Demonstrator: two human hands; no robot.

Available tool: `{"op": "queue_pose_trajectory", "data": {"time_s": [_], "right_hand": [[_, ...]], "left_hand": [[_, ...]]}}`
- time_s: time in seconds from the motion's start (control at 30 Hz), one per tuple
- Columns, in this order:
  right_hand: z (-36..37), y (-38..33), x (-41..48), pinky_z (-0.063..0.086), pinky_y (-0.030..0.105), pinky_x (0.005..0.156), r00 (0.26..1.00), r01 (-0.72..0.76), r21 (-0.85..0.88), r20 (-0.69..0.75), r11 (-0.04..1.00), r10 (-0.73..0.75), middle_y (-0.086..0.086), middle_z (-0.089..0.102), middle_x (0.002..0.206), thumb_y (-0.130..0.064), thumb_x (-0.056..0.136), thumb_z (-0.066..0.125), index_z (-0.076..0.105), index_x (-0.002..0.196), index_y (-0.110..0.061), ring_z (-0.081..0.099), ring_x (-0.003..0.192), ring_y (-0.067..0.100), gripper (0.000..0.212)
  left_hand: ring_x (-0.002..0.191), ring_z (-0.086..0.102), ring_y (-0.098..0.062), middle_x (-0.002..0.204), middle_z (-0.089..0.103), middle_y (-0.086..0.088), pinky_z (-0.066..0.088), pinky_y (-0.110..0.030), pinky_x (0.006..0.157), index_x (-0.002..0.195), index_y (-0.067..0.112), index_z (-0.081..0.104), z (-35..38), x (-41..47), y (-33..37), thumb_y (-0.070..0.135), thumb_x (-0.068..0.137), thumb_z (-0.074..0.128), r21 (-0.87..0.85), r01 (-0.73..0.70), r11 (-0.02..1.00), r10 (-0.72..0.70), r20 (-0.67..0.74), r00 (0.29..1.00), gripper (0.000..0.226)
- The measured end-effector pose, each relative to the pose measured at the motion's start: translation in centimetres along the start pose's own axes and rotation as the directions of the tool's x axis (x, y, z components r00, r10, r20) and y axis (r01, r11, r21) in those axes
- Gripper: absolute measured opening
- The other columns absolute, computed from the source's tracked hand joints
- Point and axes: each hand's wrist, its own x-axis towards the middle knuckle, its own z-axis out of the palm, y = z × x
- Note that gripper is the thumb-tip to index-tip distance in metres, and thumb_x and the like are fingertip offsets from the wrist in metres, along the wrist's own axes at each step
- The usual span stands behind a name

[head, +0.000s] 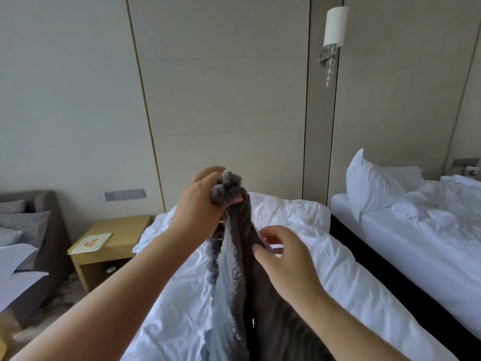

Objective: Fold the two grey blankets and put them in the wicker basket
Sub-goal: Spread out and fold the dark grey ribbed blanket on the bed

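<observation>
Far left stands a grey sofa (44, 230). Beside it is a wooden bedside table (125, 225) with a leaflet (91, 243) lying on top. Neither bears on the work.

At centre, your left hand (200, 204) is clenched round the bunched top of a grey blanket (234, 277) and holds it raised over the near bed (325, 256). The blanket hangs from that fist in a narrow column, and its lower part drapes onto the white duvet and runs out of the bottom of the view. Two tones of grey show. Whether these are two faces of one blanket or both blankets together cannot be told.

Your right hand (286, 261) is wide, with the fingers spread. Its fingertips sit at the blanket's right edge and grip nothing yet.

Further right are a wall lamp (334, 27) and a second bed (416, 243) with an upright pillow (369, 183). The wicker basket is not in view.

Judgement: folding is at an early stage.

Risks noted:
- The top is gathered in a wad, not held by its corners. A fold started from this hold would likely come out crooked.
- The fabric looks thick and fluffy. A light pinch from your right hand may slip off the edge.
- The trailing lower part may drag or snag the rumpled duvet as you lift.
- You will have to locate the basket before carrying anything.
</observation>
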Motion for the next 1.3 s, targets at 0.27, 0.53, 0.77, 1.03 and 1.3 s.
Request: {"op": "queue_pose_trajectory", "data": {"time_s": [0.27,0.53,0.77,1.03,1.3], "right_hand": [[2.5,1.3,-2.0,0.046,0.022,0.082,0.982,-0.179,-0.074,0.049,0.981,0.183,-0.010,0.055,0.097,-0.017,0.085,0.060,0.055,0.097,-0.025,0.055,0.088,0.004,0.015],[2.1,2.5,-1.6,0.045,0.019,0.068,0.894,-0.386,0.454,0.398,0.803,0.205,0.002,0.063,0.077,0.005,0.084,0.060,0.066,0.093,-0.005,0.059,0.073,0.013,0.014],[3.2,0.8,-0.9,0.053,0.024,0.077,0.931,-0.286,0.498,0.348,0.819,0.113,-0.001,0.070,0.087,-0.018,0.069,0.071,0.064,0.098,-0.018,0.065,0.081,0.016,0.030],[1.2,-0.3,-0.7,0.055,0.034,0.079,0.691,-0.674,0.615,0.721,0.408,0.054,0.016,0.071,0.103,-0.012,0.068,0.071,0.070,0.111,-0.005,0.069,0.094,0.028,0.043],[0.2,9.1,-2.5,0.033,0.017,0.035,0.508,-0.582,0.593,0.800,0.557,-0.321,0.013,0.049,0.030,0.015,0.093,0.011,0.014,0.039,0.016,0.047,0.022,0.011,0.054]], "left_hand": [[0.072,0.059,0.001,0.072,0.063,0.016,0.045,-0.015,0.060,0.081,0.037,0.052,0.1,0.0,-0.7,0.024,0.086,0.067,-0.212,0.095,0.973,-0.087,0.046,0.995,0.020],[0.068,0.063,0.004,0.073,0.067,0.022,0.050,-0.020,0.064,0.077,0.051,0.060,-0.3,0.6,-1.6,0.015,0.087,0.064,-0.543,0.188,0.818,-0.250,-0.041,0.967,0.038],[0.078,0.067,-0.012,0.075,0.069,0.017,0.057,-0.040,0.076,0.076,0.048,0.060,0.5,-0.5,-1.5,0.016,0.086,0.066,-0.508,0.242,0.827,-0.232,0.084,0.969,0.033],[0.074,0.065,-0.007,0.075,0.068,0.017,0.055,-0.037,0.071,0.076,0.040,0.060,-0.4,-0.6,-1.8,0.021,0.076,0.075,-0.350,0.130,0.928,-0.100,0.104,0.990,0.024],[0.066,0.062,0.002,0.067,0.066,0.024,0.052,-0.029,0.069,0.068,0.049,0.063,-1.2,1.2,-3.0,0.010,0.078,0.072,-0.469,0.182,0.864,-0.242,-0.070,0.968,0.041]]}}
